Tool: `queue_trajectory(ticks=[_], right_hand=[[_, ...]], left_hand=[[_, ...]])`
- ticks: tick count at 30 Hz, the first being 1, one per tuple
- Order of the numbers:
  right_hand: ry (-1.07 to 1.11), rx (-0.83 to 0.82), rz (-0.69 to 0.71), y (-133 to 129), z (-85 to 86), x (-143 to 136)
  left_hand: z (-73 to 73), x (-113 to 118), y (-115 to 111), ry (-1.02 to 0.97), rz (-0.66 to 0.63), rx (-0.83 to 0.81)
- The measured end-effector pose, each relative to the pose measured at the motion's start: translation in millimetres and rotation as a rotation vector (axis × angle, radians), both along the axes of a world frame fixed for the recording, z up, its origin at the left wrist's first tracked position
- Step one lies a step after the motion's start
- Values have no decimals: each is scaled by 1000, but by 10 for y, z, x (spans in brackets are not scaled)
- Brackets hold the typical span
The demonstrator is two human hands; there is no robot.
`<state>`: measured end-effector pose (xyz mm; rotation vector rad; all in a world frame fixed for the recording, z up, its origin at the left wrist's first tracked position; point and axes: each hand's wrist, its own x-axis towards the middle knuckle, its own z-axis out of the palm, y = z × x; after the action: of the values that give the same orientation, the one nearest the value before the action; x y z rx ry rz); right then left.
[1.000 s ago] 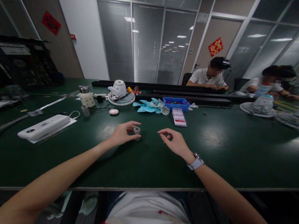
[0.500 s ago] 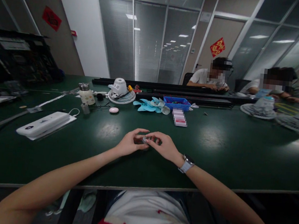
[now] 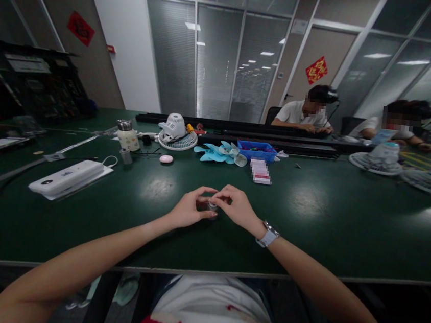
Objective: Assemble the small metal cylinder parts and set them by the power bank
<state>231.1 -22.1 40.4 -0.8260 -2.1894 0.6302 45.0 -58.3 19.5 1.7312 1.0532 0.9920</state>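
Note:
A small, round, greyish container-like piece (image 3: 212, 208) stands on the green table between my hands. Its exact kind is too small to tell. My left hand (image 3: 190, 207) curls around its left side, thumb in front and fingers behind. Above the piece, my right hand (image 3: 236, 208) has thumb and index finger pinched together at its top. Whatever those fingertips hold, if anything, is hidden. A watch with a pale strap (image 3: 268, 236) is on my right wrist.
Beyond my hands lie blue fan blades (image 3: 216, 152), a blue tray (image 3: 257, 150) of small parts and a pink oval object (image 3: 166, 159). To the left are a white device (image 3: 66, 176), a bottle (image 3: 128, 136) and a fan part (image 3: 175, 131). Co-workers sit across the table.
My right fingers have lifted slightly from the side of the small piece to a pinch over its top. More of the piece shows now. The view has shifted a little.

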Motion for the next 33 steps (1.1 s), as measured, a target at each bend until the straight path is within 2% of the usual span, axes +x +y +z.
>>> queue_trajectory(ticks=[3,7,9,12,16,22,25,29,31,33], right_hand=[[24,57,15,31,61,9],[118,51,-34,167,113,136],[83,34,-20,261,74,243],[-62,-53,96,370,-67,381],[-190,-98,203,407,-227,425],[-247,-89,211,386,-204,412],[-205,-170,226,397,-200,424],[-53,-338,178,421,-233,414],[8,-381,117,424,-249,403],[47,-406,83,421,-266,395]], left_hand=[[3,4,-4,25,31,41],[51,14,-38,131,93,121],[78,14,-55,189,129,160],[91,-2,-55,239,159,209],[70,-37,-25,280,160,260],[44,-48,-24,305,139,310],[54,-55,-20,326,118,325],[141,-180,57,555,154,404],[215,-324,132,724,234,425],[298,-518,217,904,358,376]])
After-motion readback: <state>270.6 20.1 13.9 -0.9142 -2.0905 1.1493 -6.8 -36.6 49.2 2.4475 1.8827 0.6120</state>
